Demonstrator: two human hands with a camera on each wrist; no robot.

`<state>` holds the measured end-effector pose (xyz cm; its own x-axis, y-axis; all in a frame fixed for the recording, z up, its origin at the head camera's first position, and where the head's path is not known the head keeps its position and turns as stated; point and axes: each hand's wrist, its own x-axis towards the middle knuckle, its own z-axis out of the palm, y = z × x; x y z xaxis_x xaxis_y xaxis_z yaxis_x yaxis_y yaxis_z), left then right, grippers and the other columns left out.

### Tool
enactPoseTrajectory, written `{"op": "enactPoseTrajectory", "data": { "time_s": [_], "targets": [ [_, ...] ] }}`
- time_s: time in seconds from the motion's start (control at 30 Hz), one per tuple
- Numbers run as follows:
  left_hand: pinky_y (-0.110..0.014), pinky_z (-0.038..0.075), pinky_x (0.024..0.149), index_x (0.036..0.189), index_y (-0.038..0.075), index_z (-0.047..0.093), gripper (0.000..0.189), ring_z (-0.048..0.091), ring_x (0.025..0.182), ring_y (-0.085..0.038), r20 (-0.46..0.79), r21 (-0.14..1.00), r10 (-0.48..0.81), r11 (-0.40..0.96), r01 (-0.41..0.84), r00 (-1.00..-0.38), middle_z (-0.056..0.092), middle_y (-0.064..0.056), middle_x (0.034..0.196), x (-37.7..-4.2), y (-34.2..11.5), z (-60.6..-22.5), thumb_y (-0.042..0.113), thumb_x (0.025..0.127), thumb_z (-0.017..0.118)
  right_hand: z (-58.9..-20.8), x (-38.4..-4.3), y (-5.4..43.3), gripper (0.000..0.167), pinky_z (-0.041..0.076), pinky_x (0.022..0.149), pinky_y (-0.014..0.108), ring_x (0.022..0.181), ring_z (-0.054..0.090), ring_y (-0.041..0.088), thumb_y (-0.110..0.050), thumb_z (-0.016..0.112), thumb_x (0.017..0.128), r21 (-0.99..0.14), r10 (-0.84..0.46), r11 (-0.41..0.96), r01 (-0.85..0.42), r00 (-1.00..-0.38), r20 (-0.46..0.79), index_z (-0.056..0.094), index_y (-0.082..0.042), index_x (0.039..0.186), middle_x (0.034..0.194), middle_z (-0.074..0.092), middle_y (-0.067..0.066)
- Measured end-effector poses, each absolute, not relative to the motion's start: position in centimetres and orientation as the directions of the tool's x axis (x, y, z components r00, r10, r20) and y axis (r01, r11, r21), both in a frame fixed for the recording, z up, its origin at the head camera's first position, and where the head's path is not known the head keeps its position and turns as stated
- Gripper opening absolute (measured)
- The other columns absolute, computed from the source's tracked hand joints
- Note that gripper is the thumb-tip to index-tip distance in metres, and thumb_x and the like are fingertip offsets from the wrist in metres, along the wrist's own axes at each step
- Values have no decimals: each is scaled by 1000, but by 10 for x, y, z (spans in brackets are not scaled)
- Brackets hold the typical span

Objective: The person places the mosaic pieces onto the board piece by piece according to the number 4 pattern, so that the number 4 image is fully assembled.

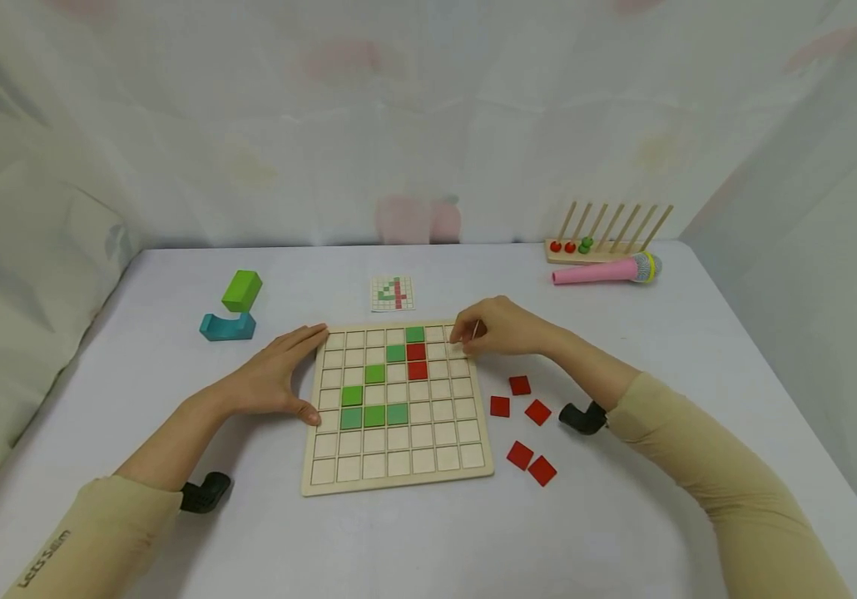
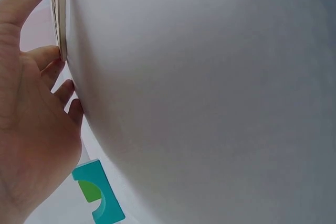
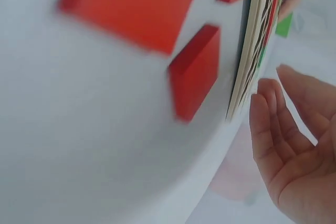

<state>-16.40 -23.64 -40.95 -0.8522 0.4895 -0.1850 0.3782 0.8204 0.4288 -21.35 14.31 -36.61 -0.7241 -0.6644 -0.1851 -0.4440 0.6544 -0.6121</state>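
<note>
A wooden grid board [image 1: 398, 485] lies on the table with several green tiles [image 1: 374, 373] and two red tiles [image 1: 417, 370] in its squares. The left hand [image 1: 274, 378] rests at the board's left edge, thumb and fingers spread and touching it. Over the board's far right corner is the right hand [image 1: 499, 326], fingers loosely bent. In the right wrist view a gap shows between that thumb and the fingers, with nothing visible in it. Several loose red tiles [image 1: 499, 406] lie right of the board. Behind it lies a small pattern card [image 1: 393, 294] showing a green-and-red figure 4.
At the back left sit a green block [image 1: 242, 290] and a teal block [image 1: 228, 327] with a curved cutout. At the back right, a pink toy microphone [image 1: 596, 273] lies before a wooden peg stand [image 1: 593, 254] with red and green beads. White curtains surround the table.
</note>
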Motion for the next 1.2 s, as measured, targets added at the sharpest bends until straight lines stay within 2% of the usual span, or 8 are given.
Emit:
{"op": "enactPoseTrajectory", "data": {
  "time_s": [0.3, 0.6, 0.9, 1.2],
  "targets": [
    [-67, 21, 119, 157, 7, 22, 135, 15, 152, -44, -181, 424, 491, 821, 382, -852, 19, -14, 166, -164, -237, -409, 67, 54, 85, -369, -217, 180, 19, 52, 80, 29, 85, 64, 12, -13, 71, 88, -623, -702, 653, -430, -652, -286, 74, -20, 105, 92, 71, -4],
    [-67, 21, 119, 157, 7, 22, 135, 15, 152, -44, -179, 425, 491, 820, 383, -853, 19, -14, 166, -164, -237, -410, 67, 55, 85, -373, -216, 206, 33, 55, 82, 27, 86, 65, 12, 2, 64, 85, -674, -753, 619, -402, -546, -366, 75, -20, 106, 103, 73, -2],
    [-67, 22, 118, 157, 7, 23, 135, 16, 152, -44, -177, 420, 489, 822, 384, -854, 20, -14, 166, -164, -237, -410, 68, 54, 85, -377, -214, 215, 38, 52, 79, 27, 89, 59, 19, 7, 68, 79, -712, -763, 604, -358, -517, -388, 78, -21, 102, 102, 69, 3],
    [-66, 22, 119, 157, 7, 23, 135, 16, 152, -44, -177, 419, 489, 823, 384, -854, 19, -14, 166, -164, -237, -409, 67, 54, 85, -381, -213, 216, 42, 49, 76, 24, 89, 56, 19, 10, 69, 76, -714, -790, 579, -394, -489, -370, 78, -22, 102, 101, 65, 7]
  ]
}}
